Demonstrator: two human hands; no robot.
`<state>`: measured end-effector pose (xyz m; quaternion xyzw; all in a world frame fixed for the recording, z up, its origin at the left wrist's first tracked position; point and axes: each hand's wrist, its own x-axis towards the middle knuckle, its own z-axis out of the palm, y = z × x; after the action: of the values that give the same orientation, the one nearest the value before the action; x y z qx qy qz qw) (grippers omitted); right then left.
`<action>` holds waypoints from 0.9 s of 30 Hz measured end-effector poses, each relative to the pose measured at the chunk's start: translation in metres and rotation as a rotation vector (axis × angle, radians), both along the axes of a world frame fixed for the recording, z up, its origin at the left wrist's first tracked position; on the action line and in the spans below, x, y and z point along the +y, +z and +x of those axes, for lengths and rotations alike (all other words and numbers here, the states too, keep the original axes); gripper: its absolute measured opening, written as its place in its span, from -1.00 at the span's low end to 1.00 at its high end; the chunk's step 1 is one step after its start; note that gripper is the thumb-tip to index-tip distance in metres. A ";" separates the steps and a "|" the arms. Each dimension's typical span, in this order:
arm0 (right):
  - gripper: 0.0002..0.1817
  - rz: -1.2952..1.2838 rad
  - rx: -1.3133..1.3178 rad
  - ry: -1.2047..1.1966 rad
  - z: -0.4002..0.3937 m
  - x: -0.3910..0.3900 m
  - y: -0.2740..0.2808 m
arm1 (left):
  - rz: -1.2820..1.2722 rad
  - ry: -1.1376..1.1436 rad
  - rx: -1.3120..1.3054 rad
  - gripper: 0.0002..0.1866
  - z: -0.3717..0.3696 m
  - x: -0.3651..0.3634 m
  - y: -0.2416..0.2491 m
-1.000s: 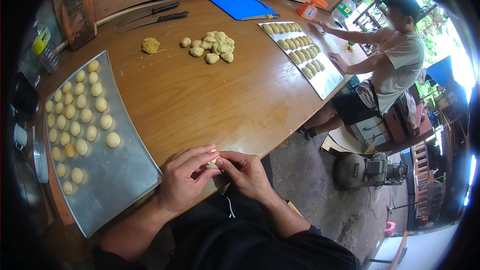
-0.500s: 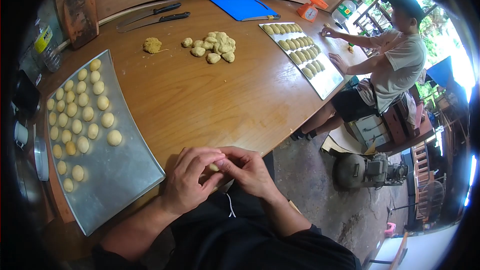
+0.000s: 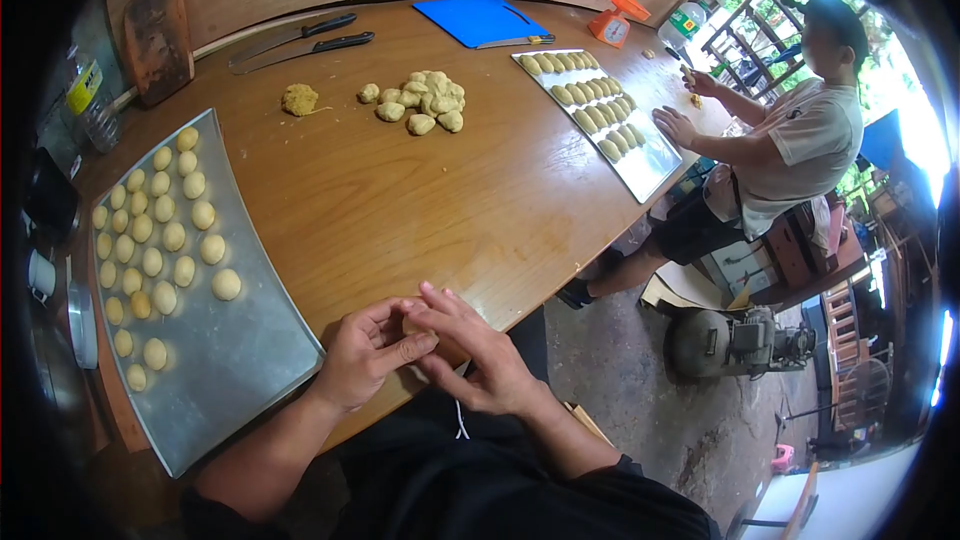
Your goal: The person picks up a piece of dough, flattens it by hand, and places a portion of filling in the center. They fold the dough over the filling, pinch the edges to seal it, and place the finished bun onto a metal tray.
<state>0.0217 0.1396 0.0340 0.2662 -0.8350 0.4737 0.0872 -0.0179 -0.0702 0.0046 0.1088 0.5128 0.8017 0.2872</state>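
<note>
Close together over the table's near edge, my left hand [image 3: 365, 352] and my right hand [image 3: 475, 350] meet around a small piece of dough [image 3: 412, 326], which is mostly hidden. Curled fingers of my left hand hold it, while the fingers of my right hand are stretched over it. A metal tray [image 3: 225, 370] with several round dough balls [image 3: 226, 284] lies to the left. Farther back are a heap of pale dough lumps [image 3: 432, 98] and a crumbly yellow lump [image 3: 299, 99].
Two knives [image 3: 338, 42] and a blue cutting board [image 3: 480, 20] lie at the back, near an orange scale [image 3: 612, 28]. A second tray [image 3: 648, 172] bears rows of oval pieces. Beside it a co-worker [image 3: 800, 130] stands at the table's right end.
My right hand's fingers have straightened and lifted, and my left hand has turned slightly. The co-worker has leaned back, with one hand raised off the table holding a small piece.
</note>
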 end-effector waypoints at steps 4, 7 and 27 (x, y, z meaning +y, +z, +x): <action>-0.31 0.017 0.023 0.029 -0.002 0.002 -0.005 | 0.083 -0.013 -0.096 -0.64 -0.003 0.000 -0.001; -0.25 -0.095 0.011 -0.069 -0.003 -0.006 0.001 | 0.067 -0.025 -0.135 -0.65 -0.003 -0.004 -0.001; -0.31 0.030 0.094 -0.077 -0.004 -0.011 -0.011 | 0.151 -0.061 -0.243 -0.62 -0.004 -0.003 -0.008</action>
<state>0.0181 0.1287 0.0231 0.2571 -0.8466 0.4443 0.1405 -0.0219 -0.0730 -0.0030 0.0474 0.4091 0.8361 0.3624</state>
